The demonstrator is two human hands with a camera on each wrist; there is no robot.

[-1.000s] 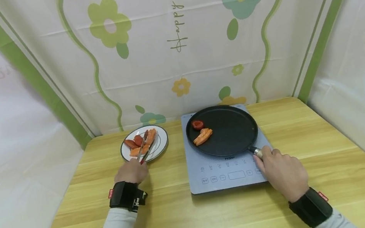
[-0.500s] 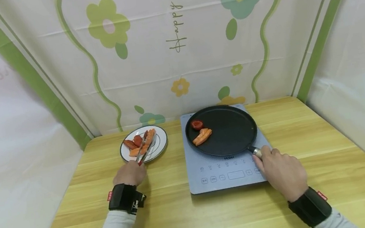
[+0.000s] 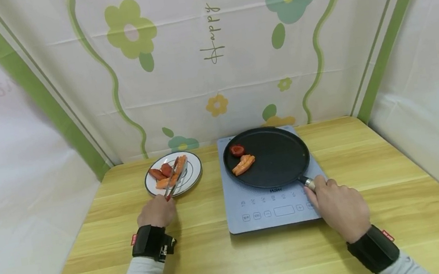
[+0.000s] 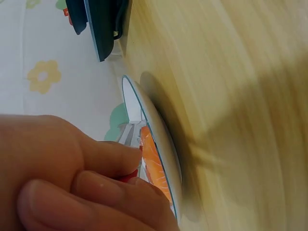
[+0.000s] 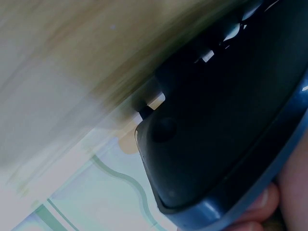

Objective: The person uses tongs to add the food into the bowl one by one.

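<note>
My left hand (image 3: pixel 156 211) grips red-handled metal tongs (image 3: pixel 169 188). The arms of the tongs reach over a white dark-rimmed plate (image 3: pixel 196 174), with their tips around or beside a salmon piece (image 3: pixel 182 164); which one, I cannot tell. Other orange and red food pieces (image 3: pixel 166 169) share that plate. Close up in the left wrist view, orange salmon (image 4: pixel 155 163) shows past the fingers. My right hand (image 3: pixel 341 209) holds the handle (image 3: pixel 308 183) of a flat black frying pan (image 3: pixel 277 157). Inside the pan, at its left, lie a salmon piece (image 3: pixel 243 164) and a red tomato-like half (image 3: pixel 237 150).
Under the pan stands a grey induction cooktop (image 3: pixel 253 223) with a button panel at its front. Everything sits on a wooden table (image 3: pixel 207 260). A flowered cloth (image 3: pixel 177 77) hangs along the back edge, and pale cloth closes off both sides.
The left hand and tongs have drawn very slightly back toward the person over the last second. The right hand, pan and food in it look unchanged.
</note>
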